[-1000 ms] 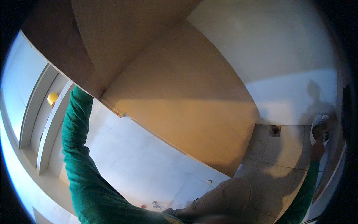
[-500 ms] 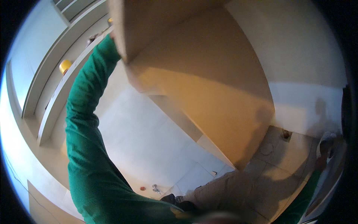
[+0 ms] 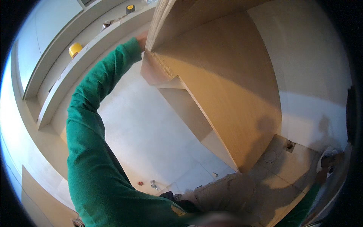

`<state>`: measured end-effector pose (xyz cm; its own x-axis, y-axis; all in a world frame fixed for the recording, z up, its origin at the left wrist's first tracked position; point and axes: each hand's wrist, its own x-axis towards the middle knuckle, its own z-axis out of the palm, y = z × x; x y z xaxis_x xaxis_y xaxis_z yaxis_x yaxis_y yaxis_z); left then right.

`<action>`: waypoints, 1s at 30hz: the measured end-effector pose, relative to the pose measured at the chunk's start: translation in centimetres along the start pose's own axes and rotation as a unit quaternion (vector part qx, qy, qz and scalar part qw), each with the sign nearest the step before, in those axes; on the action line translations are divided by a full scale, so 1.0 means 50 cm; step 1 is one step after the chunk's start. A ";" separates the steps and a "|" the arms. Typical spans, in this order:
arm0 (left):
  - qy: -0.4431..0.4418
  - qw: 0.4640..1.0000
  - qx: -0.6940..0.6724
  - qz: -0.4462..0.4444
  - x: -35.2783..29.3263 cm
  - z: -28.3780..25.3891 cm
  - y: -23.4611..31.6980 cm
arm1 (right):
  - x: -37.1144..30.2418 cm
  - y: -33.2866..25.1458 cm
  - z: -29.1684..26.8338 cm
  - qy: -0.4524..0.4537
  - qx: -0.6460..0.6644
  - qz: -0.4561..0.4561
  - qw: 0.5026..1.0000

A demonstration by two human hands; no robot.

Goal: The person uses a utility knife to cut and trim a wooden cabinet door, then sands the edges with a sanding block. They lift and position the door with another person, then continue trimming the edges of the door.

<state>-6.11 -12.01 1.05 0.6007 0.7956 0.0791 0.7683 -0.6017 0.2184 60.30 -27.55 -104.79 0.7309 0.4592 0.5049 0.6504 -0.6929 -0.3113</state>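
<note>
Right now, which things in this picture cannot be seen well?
- Left hand, head view: mostly hidden behind the wooden panel edge; grip unclear.
- Right hand, head view: blurred and dark at the fisheye rim.
- Small metal part on the floor: too small to name.
- Panel top: cut off by the picture's upper edge.

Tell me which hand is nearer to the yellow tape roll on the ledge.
Left. The left hand grips the wooden cabinet edge, just right of the yellow tape roll. The right hand is far off at the lower right.
</note>
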 end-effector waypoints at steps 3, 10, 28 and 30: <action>-0.005 1.000 -0.007 0.012 -0.015 0.000 0.016 | 0.004 0.000 -0.005 -0.010 0.000 -0.003 1.000; -0.022 0.999 -0.014 0.038 -0.033 0.018 0.031 | -0.006 -0.012 -0.040 -0.043 0.001 -0.006 0.999; -0.043 0.991 -0.055 0.110 -0.007 0.006 0.022 | -0.090 -0.194 -0.397 -0.268 0.038 0.025 0.962; -0.044 0.990 -0.053 0.120 -0.008 0.008 0.027 | -0.093 -0.238 -0.449 -0.115 0.011 -0.043 0.992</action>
<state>-5.20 -13.17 0.91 0.7840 0.6181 0.0572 0.5756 -0.7584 0.3056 44.54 -33.92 -85.36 0.6981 0.6335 0.3336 0.7155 -0.6335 -0.2944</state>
